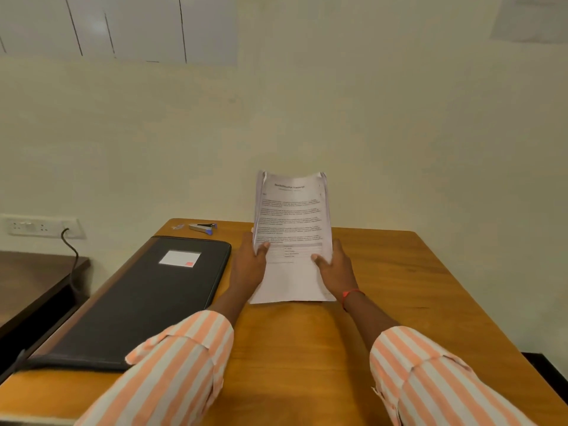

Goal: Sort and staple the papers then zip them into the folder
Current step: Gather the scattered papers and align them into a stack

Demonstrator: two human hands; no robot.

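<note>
— What's the room like on your feed?

— I see a plain cream wall (pixel 307 118) behind a wooden surface (pixel 399 287). Far left there's a wall socket (pixel 43 226) with a dark cable (pixel 72 250) plugged in, above a dark side table (pixel 30 278).

— And on the surface itself?

— On its left side the black folder (pixel 147 299) lies flat and closed, with a white label (pixel 179 258) near its far end. Just beyond its far corner, by the back edge, sits the stapler (pixel 203 228), apart from both grips.

— The grips?

— My left grip (pixel 250 259) pinches the left edge of the papers (pixel 292 229), thumb on the printed front page. The stack is raised over the middle of the surface and tilted toward me, its top corners curling back. I can't tell whether its bottom edge touches the wood. My right grip (pixel 333 265) clasps the right edge the same way, thumb on top. There's a red wristband (pixel 352 295) on that wrist, and both arms wear striped sleeves (pixel 184 364).
</note>
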